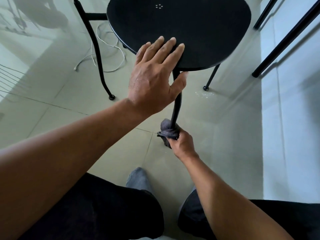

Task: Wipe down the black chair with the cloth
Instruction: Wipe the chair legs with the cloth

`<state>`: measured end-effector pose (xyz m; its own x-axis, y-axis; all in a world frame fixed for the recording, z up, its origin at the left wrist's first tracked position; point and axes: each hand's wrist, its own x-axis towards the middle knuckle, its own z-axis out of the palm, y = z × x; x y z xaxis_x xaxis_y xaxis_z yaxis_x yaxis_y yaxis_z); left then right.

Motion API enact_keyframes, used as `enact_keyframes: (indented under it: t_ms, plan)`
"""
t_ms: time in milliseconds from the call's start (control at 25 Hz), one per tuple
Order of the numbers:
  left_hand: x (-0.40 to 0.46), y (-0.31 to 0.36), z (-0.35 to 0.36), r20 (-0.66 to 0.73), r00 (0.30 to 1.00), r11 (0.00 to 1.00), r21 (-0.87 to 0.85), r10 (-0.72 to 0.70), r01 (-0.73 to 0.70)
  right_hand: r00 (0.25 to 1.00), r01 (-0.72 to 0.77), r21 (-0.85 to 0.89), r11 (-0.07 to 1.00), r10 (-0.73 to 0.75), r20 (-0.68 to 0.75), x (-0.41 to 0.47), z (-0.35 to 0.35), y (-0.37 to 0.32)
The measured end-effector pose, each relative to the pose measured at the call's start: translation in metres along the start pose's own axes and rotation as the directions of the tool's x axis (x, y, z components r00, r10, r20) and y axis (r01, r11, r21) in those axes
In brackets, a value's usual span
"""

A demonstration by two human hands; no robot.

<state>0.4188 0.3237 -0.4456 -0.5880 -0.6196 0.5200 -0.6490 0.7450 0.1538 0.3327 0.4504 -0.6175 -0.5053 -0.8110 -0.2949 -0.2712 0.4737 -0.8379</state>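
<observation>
Black chair with round matte seat [181, 28] and thin black metal legs stands on the pale tiled floor [69, 94], right in front of the person. Small grey cloth [168, 129] is bunched round the near front leg [176, 104], low down, close to the foot.

Step in hand, judged: wiping that near leg. To do it well, keep the cloth wrapped all the way round the tube and slide it the full length, seat junction to foot, with steady squeeze; twist a bit so the back side gets cleaned too. Keep the seat pressed so the chair does not tip or skid.

Right hand [180, 142]: fingers curled tight round cloth and leg together, gripping both. Left hand [155, 75]: fingers straight and slightly spread, lying flat on the seat's near edge, thumb hanging below the rim beside the leg top; whether the thumb touches the leg, cannot tell.

Outward: other chair legs, one left [97, 58], one right [210, 77]. White cable [110, 56] loops on the floor under the chair. Wet-looking patch [204, 95] near the right leg foot. Dark slanted poles [285, 38] at right. Person's dark-trousered knees [103, 208] and a grey sock [139, 179] at bottom.
</observation>
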Motion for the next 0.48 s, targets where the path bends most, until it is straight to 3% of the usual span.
enact_keyframes:
  t_ms: [80, 240, 360, 480]
  plan:
    - [-0.001, -0.002, 0.004, -0.038, 0.999, 1.000, -0.011, 0.025, -0.026, 0.982, -0.151, -0.029, 0.988, 0.153, 0.107, 0.015, 0.015, 0.027]
    - [0.001, -0.004, 0.010, -0.095, 0.994, 0.998, -0.020, 0.052, -0.054, 0.901, -0.294, -0.089, 0.952, 0.307, 0.308, 0.043, 0.026, 0.050]
    - [0.002, -0.001, 0.006, -0.100, 0.994, 0.999, -0.023, 0.046, -0.049, 0.894, -0.391, -0.030, 0.920, 0.387, 0.225, 0.041, 0.032, 0.055]
    - [0.002, 0.001, 0.002, -0.074, 0.996, 0.999, -0.017, 0.045, -0.046, 0.852, -0.524, 0.296, 0.799, 0.490, 0.183, 0.014, 0.035, 0.040]
